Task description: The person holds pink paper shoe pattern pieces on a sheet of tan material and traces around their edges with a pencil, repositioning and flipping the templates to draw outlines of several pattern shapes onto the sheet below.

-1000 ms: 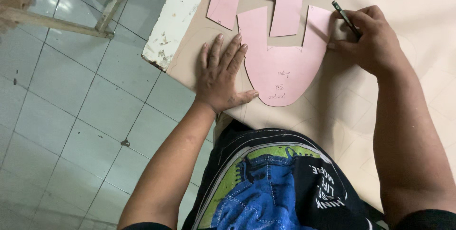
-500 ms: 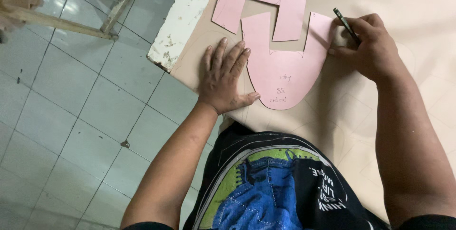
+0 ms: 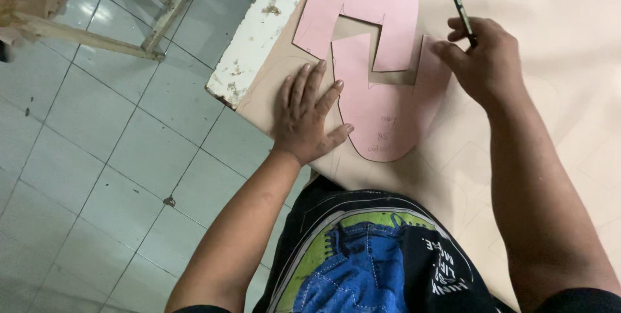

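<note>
The left hand [image 3: 309,119] lies flat, fingers spread, pinning the U-shaped pink paper pattern [image 3: 381,109] to the tan sheet [image 3: 556,48]. The right hand [image 3: 482,61] grips a pen [image 3: 464,15], covering the pattern's right arm. A second pink pattern [image 3: 375,9] is cut off above.

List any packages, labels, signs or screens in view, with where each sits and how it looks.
No packages, signs or screens.
Upper pink paper pattern: top centre of the table, angular, handwritten mark near its top.
Lower pink paper pattern: U-shaped, beside the left hand, small handwritten marks near its rounded end.
Shirt print: bottom centre, blue and green graphic with white lettering on black.
</note>
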Action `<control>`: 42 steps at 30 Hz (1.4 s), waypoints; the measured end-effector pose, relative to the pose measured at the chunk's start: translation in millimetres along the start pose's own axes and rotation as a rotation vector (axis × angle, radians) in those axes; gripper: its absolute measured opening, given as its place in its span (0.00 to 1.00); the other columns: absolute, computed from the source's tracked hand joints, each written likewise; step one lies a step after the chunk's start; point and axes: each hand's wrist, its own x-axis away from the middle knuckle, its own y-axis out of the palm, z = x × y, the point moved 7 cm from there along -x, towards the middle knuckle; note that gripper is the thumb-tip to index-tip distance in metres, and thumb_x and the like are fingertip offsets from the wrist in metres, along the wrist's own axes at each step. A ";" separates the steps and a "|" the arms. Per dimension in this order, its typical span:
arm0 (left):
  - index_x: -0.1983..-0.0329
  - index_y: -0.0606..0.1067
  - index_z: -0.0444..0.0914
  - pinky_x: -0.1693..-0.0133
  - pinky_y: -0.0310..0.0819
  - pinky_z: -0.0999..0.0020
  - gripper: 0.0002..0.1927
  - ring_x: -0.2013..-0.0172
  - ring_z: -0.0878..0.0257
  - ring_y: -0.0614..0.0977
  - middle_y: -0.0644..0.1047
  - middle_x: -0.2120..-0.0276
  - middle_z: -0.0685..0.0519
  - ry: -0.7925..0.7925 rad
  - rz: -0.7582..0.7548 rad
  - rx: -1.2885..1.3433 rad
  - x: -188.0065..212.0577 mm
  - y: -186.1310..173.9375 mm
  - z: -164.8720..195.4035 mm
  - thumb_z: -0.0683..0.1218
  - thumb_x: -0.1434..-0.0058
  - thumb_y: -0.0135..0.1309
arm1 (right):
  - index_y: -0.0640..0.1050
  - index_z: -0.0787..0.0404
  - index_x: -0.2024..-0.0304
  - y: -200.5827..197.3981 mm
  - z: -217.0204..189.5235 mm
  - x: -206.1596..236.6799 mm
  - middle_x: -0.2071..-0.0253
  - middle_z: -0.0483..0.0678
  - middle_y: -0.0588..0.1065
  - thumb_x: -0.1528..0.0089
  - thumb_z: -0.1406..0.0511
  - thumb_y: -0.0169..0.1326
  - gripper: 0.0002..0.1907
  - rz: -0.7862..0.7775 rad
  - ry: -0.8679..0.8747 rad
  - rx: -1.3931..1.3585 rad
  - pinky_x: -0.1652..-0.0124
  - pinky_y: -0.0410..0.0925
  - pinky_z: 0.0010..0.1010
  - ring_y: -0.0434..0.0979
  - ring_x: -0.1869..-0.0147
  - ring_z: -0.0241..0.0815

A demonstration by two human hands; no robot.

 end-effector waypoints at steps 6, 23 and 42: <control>0.33 0.66 0.53 0.28 0.38 0.42 0.42 0.25 0.45 0.50 0.50 0.24 0.43 -0.047 0.013 0.125 -6.2 -4.3 -2.2 0.67 0.49 0.64 | 0.76 0.69 0.45 14.7 -73.1 -42.0 0.56 0.56 0.78 0.43 0.54 0.74 0.34 0.177 -0.183 0.146 0.54 0.71 0.44 0.79 0.52 0.56; 0.32 0.66 0.51 0.28 0.39 0.42 0.42 0.24 0.44 0.49 0.50 0.23 0.42 -0.016 0.024 0.117 -7.3 1.8 -5.7 0.68 0.47 0.63 | 0.68 0.66 0.45 26.2 -94.0 -48.7 0.58 0.58 0.74 0.46 0.51 0.76 0.41 0.109 -0.093 0.167 0.60 0.73 0.44 0.79 0.58 0.54; 0.31 0.67 0.26 0.38 0.72 0.57 0.21 0.38 0.44 0.73 0.72 0.39 0.35 -0.243 -0.101 0.436 -5.7 36.5 66.4 0.44 0.22 0.43 | 0.81 0.64 0.57 22.2 -116.0 -6.1 0.58 0.54 0.76 0.27 0.61 0.54 0.12 -0.043 -0.472 -0.028 0.57 0.72 0.42 0.79 0.57 0.52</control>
